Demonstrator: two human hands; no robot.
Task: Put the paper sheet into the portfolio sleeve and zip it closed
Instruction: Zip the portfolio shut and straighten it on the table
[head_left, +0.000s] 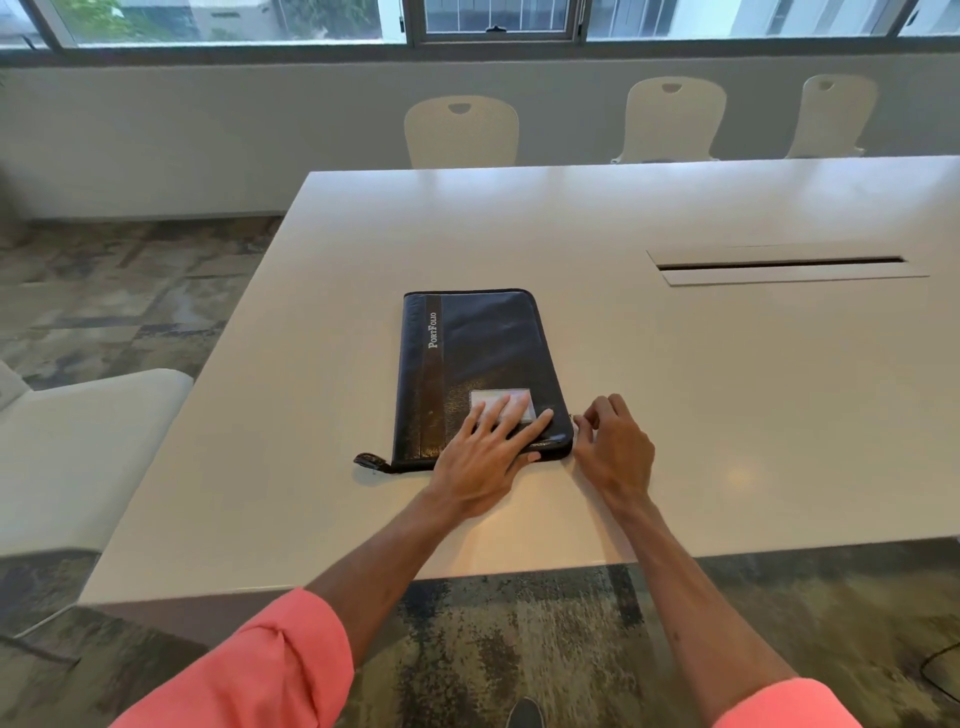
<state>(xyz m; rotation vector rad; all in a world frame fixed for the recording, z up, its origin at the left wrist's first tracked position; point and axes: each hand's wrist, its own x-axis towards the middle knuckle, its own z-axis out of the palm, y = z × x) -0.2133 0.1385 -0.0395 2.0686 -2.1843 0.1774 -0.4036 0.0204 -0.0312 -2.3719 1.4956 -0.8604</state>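
A: Big picture first: white table (675, 364), wide, running off to the right. Portfolio sleeve (478, 364) is lying flat on it, cover closed, nearer the near-left part of the tabletop.

B: And its long axis?

A: It's running near-to-far, spine strip w/ the lettering on the left side, open/zip edge on the right. Strap tab (370, 461) is sticking out at the near-left corner.

B: Paper sheet?

A: Not showing anywhere, so prob. inside already, but that's a guess.

B: Hands?

A: Left hand (483, 457) is pressing down on the near-right part of the cover, fingers spread flat, open, gripping nothing, just pinning it. Right hand (615, 452) is sitting on the table just beside the near-right corner, fingers curled in, tips pinching at something tiny right at that corner.

B: The zip pull?

A: Looks like it, but it's too small to tell for sure. Can't say it's truly gripped.

B: So what's the move turning on?

A: Right hand's the nearer one to the zip edge, and that edge is stretching away from it toward the far side. So, imo, the pull needs to be travelling along the right edge, w/ the left hand holding the sleeve from sliding.
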